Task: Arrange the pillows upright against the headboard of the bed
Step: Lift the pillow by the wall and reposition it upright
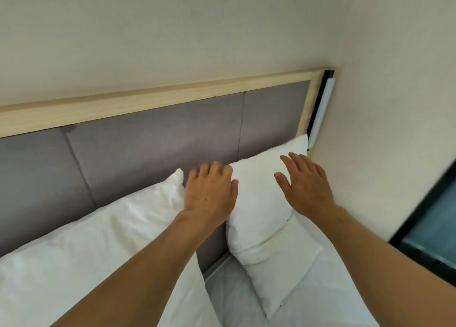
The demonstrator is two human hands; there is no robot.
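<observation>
Grey padded panels in a pale wood-framed headboard (pixel 158 139) back two plump white pillows: right pillow (pixel 261 215) upright beneath both open, flat hands, left hand (pixel 209 193), right hand (pixel 306 183); left pillow (pixel 98 240) leaning.

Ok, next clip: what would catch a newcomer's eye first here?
Two bare forearms reach in from below, the left hand and right hand spread open on the right pillow, which stands against the grey padded headboard. Another white pillow leans at lower left.
</observation>
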